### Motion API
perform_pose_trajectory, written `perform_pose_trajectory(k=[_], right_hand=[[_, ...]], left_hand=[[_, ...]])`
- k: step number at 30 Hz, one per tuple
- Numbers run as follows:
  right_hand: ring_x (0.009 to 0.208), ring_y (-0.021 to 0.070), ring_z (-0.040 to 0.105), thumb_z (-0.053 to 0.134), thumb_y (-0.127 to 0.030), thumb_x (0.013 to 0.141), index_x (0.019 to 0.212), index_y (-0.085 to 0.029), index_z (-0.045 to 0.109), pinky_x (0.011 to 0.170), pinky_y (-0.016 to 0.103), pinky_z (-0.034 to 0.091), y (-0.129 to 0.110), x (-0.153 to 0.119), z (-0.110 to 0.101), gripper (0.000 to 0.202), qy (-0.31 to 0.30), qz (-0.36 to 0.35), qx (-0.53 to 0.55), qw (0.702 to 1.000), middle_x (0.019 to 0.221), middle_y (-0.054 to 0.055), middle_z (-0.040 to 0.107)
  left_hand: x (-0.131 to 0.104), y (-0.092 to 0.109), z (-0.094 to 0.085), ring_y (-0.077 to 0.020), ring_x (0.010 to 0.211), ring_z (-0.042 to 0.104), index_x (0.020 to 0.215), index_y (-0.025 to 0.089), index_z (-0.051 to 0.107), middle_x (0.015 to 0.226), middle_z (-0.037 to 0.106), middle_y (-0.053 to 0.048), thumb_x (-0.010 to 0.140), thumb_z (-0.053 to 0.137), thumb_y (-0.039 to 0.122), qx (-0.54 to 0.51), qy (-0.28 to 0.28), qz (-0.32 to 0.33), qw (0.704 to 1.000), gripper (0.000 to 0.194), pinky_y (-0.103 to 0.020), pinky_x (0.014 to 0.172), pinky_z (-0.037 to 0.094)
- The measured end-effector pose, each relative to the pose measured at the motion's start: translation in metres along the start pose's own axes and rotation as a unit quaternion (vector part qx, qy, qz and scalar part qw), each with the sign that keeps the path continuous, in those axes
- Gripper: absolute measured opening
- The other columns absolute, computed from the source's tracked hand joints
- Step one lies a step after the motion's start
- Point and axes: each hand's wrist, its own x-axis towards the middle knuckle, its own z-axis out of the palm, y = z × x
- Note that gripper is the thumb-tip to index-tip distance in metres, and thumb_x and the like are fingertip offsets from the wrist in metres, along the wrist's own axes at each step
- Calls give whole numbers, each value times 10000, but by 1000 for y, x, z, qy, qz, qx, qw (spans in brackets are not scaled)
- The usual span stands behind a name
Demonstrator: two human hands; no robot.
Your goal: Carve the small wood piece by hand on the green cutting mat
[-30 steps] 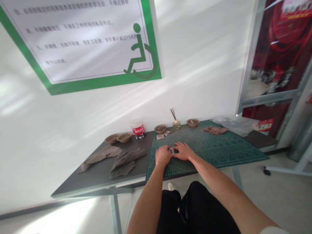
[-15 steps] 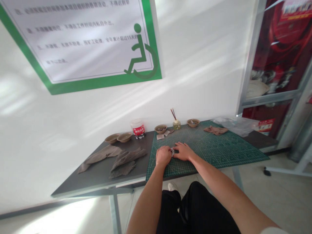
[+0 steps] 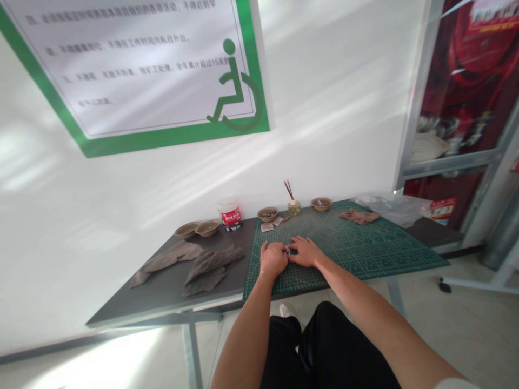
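- Trousers [image 3: 328, 346], black; seen below the table edge.
- Cloths, two, grey-brown [image 3: 211, 267] [image 3: 166, 260]; laid crumpled on the left of the dark table [image 3: 133, 307].
- Left hand [image 3: 274, 259]; fingers curled, with the small pale piece [image 3: 288, 250] pinched at its left end.
- Right hand [image 3: 305, 252]; fingers bent, set against the same piece from the right; whether it is gripped cannot be told.
- Small pale piece; held low over the green mat [image 3: 348, 248], partly hidden between both hands.
- Cloth, pinkish [image 3: 359, 216]; left crumpled on the mat.
- Flat pale squares [image 3: 267, 227]; placed before a filled bowl [image 3: 268, 214].
- Bowls, two, brown [image 3: 207, 229] [image 3: 186, 230]; set side by side, near a red-labelled jar [image 3: 231, 216].
- Bottle with sticks [image 3: 294, 207]; stood between the filled bowl and another bowl [image 3: 321, 204].
- Sign, green-bordered [image 3: 162, 70]; mounted on the wall.
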Motion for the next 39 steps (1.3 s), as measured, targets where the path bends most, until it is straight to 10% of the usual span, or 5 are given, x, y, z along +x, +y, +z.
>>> perform_pose_trajectory(k=[39], right_hand=[[1349,270,197,483,-550,761,1297,-290,471,1067,475,106,-2,-1,-2,596,-3,3,0,1000,1462,50,291]], left_hand=[[-1,8,-11,-168,1026,542,873,234,657,975,667,-18,797,462,205,-14,-40,-26,999,211,-304,969,314]])
